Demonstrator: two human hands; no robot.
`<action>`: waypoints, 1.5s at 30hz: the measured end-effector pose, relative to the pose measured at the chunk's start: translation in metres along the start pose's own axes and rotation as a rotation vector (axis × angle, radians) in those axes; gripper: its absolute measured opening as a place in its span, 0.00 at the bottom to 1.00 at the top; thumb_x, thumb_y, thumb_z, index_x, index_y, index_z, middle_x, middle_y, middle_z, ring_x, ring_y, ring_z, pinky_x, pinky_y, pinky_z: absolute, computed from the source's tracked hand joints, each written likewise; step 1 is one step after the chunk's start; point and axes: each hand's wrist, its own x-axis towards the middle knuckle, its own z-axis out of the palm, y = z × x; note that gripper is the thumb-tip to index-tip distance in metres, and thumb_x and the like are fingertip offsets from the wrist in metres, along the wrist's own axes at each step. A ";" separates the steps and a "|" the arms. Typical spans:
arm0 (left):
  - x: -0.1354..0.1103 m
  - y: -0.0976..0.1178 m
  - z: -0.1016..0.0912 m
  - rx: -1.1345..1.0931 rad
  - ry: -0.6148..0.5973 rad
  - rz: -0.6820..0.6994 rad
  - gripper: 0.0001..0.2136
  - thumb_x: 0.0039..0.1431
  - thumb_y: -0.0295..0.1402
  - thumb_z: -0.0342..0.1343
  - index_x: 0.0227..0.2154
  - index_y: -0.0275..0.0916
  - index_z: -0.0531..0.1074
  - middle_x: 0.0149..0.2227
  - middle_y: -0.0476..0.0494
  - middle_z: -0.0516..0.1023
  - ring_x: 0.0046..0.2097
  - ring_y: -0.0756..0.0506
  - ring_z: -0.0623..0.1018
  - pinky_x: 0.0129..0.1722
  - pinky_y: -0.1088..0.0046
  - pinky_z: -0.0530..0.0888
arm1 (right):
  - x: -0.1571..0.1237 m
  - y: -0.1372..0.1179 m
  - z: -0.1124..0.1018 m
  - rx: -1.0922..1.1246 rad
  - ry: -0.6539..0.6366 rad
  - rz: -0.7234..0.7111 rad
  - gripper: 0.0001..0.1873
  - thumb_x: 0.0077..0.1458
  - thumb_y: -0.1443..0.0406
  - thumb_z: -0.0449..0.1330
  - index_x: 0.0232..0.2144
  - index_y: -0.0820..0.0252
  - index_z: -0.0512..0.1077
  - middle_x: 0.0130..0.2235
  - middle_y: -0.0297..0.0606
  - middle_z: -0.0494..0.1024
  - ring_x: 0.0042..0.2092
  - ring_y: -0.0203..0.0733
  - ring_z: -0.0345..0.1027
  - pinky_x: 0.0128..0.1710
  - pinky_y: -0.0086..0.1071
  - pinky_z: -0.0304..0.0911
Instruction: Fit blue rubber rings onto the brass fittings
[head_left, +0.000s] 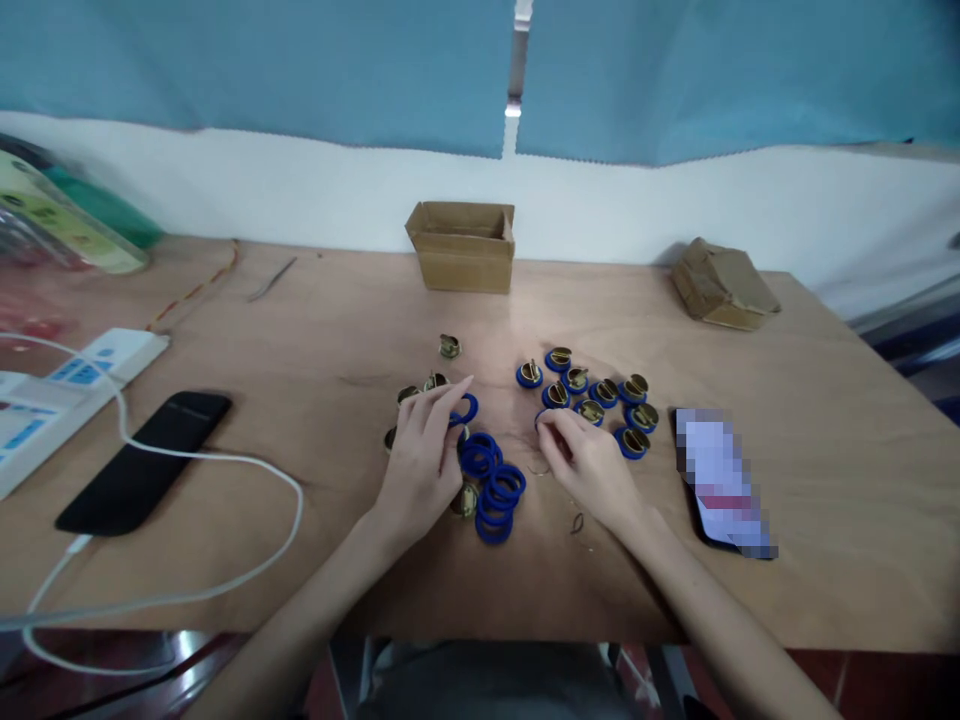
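Note:
My left hand (424, 455) is bent over the table, its thumb and fingers closed on a blue ring (469, 410). Brass-coloured round pieces with raised tabs, such as a brass piece (450, 346), lie beyond and beneath it, some partly covered. A pile of loose blue rings (495, 515) is between the hands. My right hand (592, 465) pinches something small with a blue edge; the fingers hide most of it. Near its fingertips stand several brass pieces seated in blue rings, among them a blue-rimmed brass piece (633, 442).
An open cardboard box (469, 265) and a crumpled cardboard box (724, 285) stand at the back of the wooden table (337, 320). A black phone (142, 465) with a white cable and a power strip (109, 355) are at left; a lit phone (720, 480) lies right.

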 end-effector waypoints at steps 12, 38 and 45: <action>-0.061 0.020 -0.031 0.002 -0.114 0.119 0.13 0.63 0.24 0.59 0.49 0.40 0.73 0.52 0.39 0.81 0.51 0.42 0.81 0.52 0.63 0.79 | -0.002 0.000 0.006 -0.056 0.001 -0.054 0.09 0.67 0.66 0.51 0.37 0.58 0.72 0.36 0.40 0.81 0.33 0.43 0.76 0.31 0.31 0.62; -0.064 0.023 -0.010 0.310 -0.075 0.033 0.06 0.65 0.30 0.57 0.30 0.41 0.70 0.26 0.48 0.75 0.33 0.41 0.72 0.40 0.61 0.67 | -0.003 -0.002 0.010 -0.053 -0.062 -0.071 0.11 0.68 0.65 0.51 0.34 0.57 0.70 0.30 0.36 0.79 0.30 0.40 0.73 0.29 0.30 0.56; -0.039 0.039 -0.027 0.350 -0.018 0.115 0.06 0.67 0.28 0.55 0.33 0.39 0.74 0.30 0.45 0.79 0.38 0.40 0.74 0.43 0.60 0.68 | -0.008 -0.017 0.007 0.290 -0.043 -0.066 0.10 0.68 0.65 0.52 0.36 0.57 0.72 0.24 0.30 0.71 0.25 0.35 0.64 0.28 0.29 0.58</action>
